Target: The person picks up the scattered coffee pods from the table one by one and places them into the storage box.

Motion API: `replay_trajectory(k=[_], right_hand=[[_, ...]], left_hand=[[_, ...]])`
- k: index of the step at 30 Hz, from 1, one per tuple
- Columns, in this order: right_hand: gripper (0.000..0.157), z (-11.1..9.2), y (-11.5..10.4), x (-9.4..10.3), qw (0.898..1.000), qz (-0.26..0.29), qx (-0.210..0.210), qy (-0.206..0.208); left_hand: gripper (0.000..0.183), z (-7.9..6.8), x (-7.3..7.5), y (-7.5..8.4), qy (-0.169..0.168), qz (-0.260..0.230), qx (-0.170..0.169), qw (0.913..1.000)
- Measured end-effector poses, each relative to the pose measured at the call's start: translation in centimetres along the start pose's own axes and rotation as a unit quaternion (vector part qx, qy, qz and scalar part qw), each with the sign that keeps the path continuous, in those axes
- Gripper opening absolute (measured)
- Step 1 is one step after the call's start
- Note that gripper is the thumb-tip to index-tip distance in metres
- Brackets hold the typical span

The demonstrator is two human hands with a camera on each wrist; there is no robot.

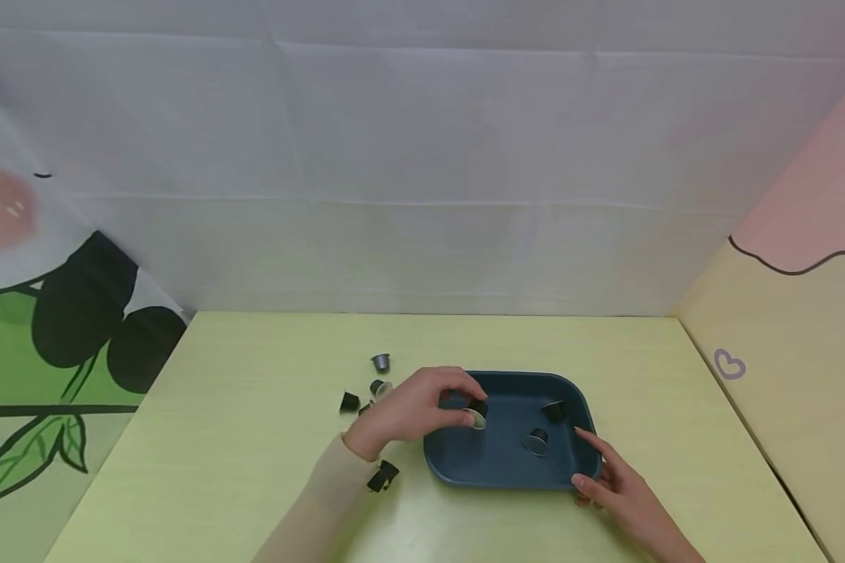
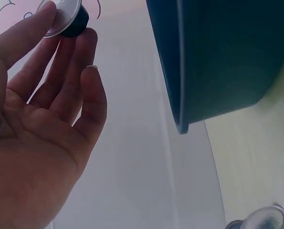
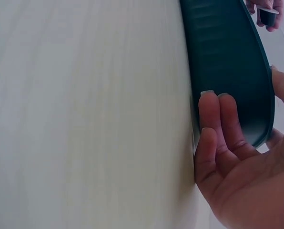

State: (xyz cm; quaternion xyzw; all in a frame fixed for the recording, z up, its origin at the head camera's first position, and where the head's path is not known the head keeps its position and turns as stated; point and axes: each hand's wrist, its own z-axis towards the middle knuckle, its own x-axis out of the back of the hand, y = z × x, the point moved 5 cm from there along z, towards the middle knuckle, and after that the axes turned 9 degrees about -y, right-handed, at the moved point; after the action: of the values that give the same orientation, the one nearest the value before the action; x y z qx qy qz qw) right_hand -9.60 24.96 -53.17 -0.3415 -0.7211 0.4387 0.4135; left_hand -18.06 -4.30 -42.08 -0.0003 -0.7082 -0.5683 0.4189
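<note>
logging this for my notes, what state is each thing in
left hand: pinching the held capsule
held capsule: raised over the tray
right hand: holding the tray's right end
tray: open side up on the table
near tray capsule: tipped on its side
far tray capsule: lying, facing unclear
grey capsule: on the table, apart
leftmost capsule: on the table
front black capsules: bunched together, count unclear
capsules by left wrist: partly hidden

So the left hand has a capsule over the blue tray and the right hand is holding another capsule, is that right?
No, the right hand holds the blue tray by its end, as the head view shows. The left hand does have a capsule over it.
</note>
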Motion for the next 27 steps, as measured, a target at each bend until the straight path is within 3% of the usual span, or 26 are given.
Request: replay_trajectory(k=[5, 18, 27], right_hand=[[0.068, 0.0, 0.1, -0.1, 1.0, 0.008, -0.007, -0.003], [0.067, 0.1, 0.2, 0.0, 1.0, -0.004, -0.003, 0.002], [0.066, 0.1, -0.1, -0.1, 1.0, -0.003, -0.007, 0.008]], left_hand=[[0.028, 1.2, 0.0, 0.5, -0.006, 0.005, -0.017, 0.9998], [0.029, 4.6, -0.3, 1.9, -0.026, 0.028, -0.022, 0.999], [0.028, 6.9, -1.0, 1.6, -0.033, 0.016, -0.023, 0.9991]])
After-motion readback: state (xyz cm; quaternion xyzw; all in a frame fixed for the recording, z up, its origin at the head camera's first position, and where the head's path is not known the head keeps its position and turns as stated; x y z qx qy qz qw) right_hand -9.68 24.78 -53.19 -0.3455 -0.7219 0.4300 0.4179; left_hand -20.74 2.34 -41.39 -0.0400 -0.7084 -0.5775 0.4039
